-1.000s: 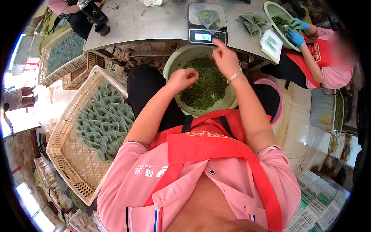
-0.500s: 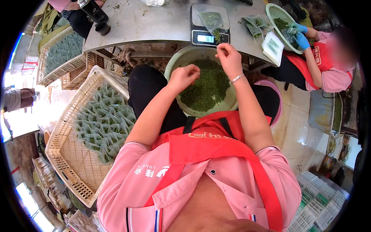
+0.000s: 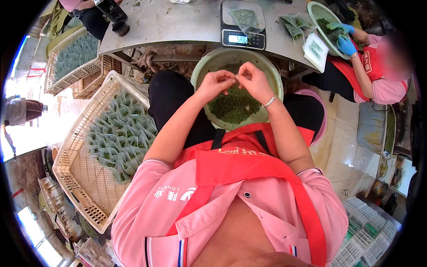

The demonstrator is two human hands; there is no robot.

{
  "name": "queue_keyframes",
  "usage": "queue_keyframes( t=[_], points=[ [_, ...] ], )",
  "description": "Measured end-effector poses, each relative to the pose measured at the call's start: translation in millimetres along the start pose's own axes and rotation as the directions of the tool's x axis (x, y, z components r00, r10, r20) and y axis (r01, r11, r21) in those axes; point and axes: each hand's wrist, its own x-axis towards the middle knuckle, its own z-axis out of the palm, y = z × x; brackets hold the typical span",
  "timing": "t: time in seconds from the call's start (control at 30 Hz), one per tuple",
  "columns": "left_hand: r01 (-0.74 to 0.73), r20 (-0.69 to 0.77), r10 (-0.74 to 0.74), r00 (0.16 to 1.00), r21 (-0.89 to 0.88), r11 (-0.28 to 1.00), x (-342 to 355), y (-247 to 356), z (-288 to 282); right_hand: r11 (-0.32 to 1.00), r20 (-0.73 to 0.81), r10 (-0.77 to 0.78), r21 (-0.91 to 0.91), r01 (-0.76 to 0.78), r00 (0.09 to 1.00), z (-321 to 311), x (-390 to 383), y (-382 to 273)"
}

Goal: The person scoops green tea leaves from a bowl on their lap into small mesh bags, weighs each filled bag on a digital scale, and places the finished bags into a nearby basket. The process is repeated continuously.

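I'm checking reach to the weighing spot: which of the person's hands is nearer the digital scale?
Right. The right hand is just below the digital scale, almost in line with it. The left hand is beside it, fingertips meeting, a little farther off to the left over the green basin.

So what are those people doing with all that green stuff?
A person in a red apron holds both hands, left hand and right hand, together over a basin of green leaves on their lap. A clear bag of leaves sits on a scale. A crate of filled bags stands at their left. A co-worker's blue gloves sort leaves nearby.
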Motion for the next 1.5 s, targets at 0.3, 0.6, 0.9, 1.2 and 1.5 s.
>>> queue_keyframes(
  t=[0.3,0.6,0.9,1.2,1.5],
  points=[
    [0.090,0.069,-0.089,0.994,-0.004,0.996,-1,1,-4,0.999,-0.069,-0.006,-0.033,0.004,0.998,4,-4,15],
    [0.122,0.032,-0.123,0.992,0.051,0.991,-3,2,-6,0.927,-0.096,0.225,0.327,-0.182,0.970,-27,12,16],
    [0.020,-0.050,-0.016,0.999,0.071,0.997,0,-12,-5,0.814,-0.328,0.199,0.580,0.030,0.923,-43,65,-20],
    [0.033,-0.115,-0.013,0.993,0.176,0.984,3,-6,-5,0.991,-0.434,0.122,0.104,-0.085,0.893,-30,98,34],
    [0.053,-0.138,-0.034,0.990,0.134,0.990,4,-5,-9,0.922,-0.018,0.338,0.206,-0.327,0.941,-19,36,23]
  ],
)
